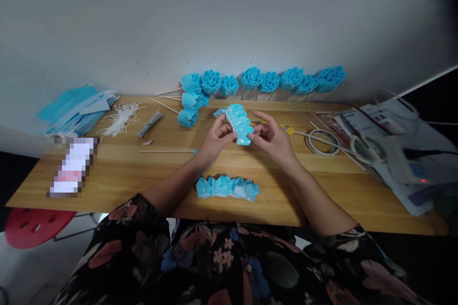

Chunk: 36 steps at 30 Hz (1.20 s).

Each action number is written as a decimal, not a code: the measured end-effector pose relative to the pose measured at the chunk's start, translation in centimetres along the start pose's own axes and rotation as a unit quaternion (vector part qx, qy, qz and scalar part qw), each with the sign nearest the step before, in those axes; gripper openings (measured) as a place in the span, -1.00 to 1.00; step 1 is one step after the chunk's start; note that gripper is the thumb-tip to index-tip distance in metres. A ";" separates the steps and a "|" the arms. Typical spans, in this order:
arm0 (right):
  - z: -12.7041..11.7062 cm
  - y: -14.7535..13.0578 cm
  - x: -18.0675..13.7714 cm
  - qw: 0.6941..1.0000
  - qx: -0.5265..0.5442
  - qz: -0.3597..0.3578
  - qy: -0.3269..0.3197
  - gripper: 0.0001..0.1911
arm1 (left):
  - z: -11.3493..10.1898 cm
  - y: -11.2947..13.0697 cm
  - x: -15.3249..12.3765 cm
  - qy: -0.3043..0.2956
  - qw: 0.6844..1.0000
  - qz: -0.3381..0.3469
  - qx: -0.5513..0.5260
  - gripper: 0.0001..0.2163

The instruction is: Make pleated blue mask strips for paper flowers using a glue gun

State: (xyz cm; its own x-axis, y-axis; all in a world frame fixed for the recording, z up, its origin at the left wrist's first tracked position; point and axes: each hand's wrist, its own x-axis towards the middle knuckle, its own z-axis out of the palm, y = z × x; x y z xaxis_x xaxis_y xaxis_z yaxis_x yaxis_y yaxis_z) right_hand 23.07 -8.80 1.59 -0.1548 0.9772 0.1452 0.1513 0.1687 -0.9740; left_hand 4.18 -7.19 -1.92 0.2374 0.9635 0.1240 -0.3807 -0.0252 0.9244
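Between my two hands, above the middle of the table, is a blue pleated petal strip (239, 121) with a scalloped edge. My left hand (219, 137) grips its left side between thumb and curled fingers. At the strip's lower right end, my right hand (270, 137) pinches the edge with thumb and fingertip, the other fingers raised. A second blue petal strip (227, 188) lies on the table just below, nearer my body. Beside my left wrist rests a thin stick (166, 151) with a small blue tip, partly covered by that wrist.
Several finished blue fabric roses (251, 78) on sticks line the wall. On the left are blue face masks (80, 109), white elastic cords (123, 118), a wire bundle (149, 124) and a phone (73, 167). Rightward lie a yellow-handled screwdriver (287, 129), tape rolls (323, 142) and a white box (408, 164).
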 end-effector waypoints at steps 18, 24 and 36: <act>0.0 1.1 0.1 0.999 0.023 0.012 -0.047 -0.30 | 0.4 0.4 -0.3 -0.025 1.000 -0.012 0.014 -0.28; -0.1 1.4 0.0 0.999 0.007 -0.024 -0.033 -0.34 | 0.6 0.8 -0.5 -0.037 0.999 -0.028 0.017 -0.29; -0.7 0.8 0.1 0.992 0.093 0.081 -0.017 -0.30 | -0.1 0.5 0.0 -0.013 1.000 -0.006 0.022 -0.28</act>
State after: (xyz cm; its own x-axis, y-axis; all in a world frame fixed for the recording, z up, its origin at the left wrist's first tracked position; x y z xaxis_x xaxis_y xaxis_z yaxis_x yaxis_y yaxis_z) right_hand 23.83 -8.44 0.97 -0.1761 0.9842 -0.0190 -0.0057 -0.0204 -0.9998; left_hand 3.93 -7.14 -1.52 0.2655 0.9565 0.1211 -0.3383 -0.0252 0.9407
